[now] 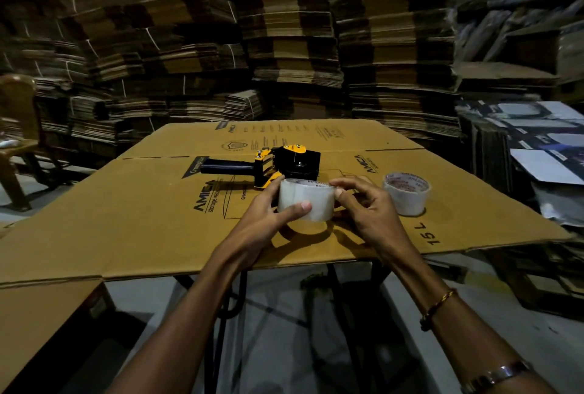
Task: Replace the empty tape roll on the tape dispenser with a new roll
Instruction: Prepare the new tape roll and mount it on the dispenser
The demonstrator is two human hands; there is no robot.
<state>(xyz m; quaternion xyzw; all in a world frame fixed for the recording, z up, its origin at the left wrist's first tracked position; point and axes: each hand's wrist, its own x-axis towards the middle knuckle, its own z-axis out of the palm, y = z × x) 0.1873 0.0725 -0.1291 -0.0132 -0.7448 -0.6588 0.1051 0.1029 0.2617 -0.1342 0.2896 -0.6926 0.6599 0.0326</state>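
A clear tape roll (311,197) is held just above the flattened cardboard sheet (158,204). My left hand (268,220) grips it from the left, thumb across its front. My right hand (366,204) pinches its right edge with curled fingers. Behind the roll lies the black and yellow tape dispenser (275,164) on its side, handle pointing left. A second tape roll (407,193) stands on the cardboard to the right of my right hand.
Tall stacks of flattened cartons (284,30) fill the background. A brown chair (15,141) stands at far left. Printed sheets and boxes (543,147) pile up at right. The cardboard's near edge overhangs the floor.
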